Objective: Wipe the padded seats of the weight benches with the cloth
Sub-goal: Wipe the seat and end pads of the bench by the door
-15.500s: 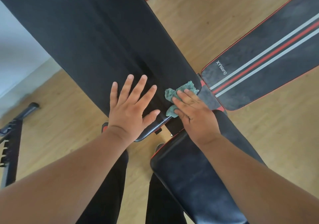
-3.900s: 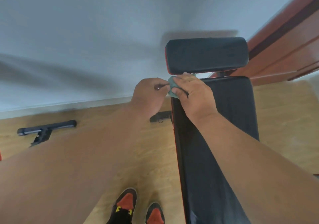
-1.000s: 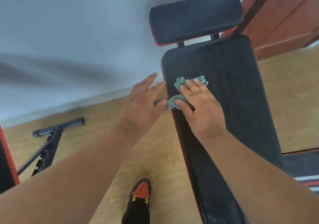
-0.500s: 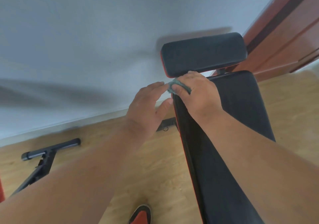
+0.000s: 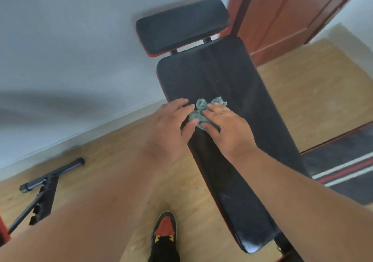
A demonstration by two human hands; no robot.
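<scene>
Head view: both hands, right hand [image 5: 226, 128] and left hand [image 5: 171, 128], press flat-fingered on the cloth [image 5: 203, 110] atop the bench pad [image 5: 232, 84].

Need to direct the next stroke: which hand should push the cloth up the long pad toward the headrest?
Right, probably. The right hand lies flat over the cloth on the long pad, clear pad ahead. The left hand sits at the pad's edge, touching only the cloth's side.

home gym room, long black padded weight bench with headrest [image 5: 222, 120], light wood plank floor [image 5: 113, 160], plain white wall [image 5: 70, 49], red-brown wooden door [image 5: 282, 9], black metal bench frame [image 5: 44, 191]
</scene>
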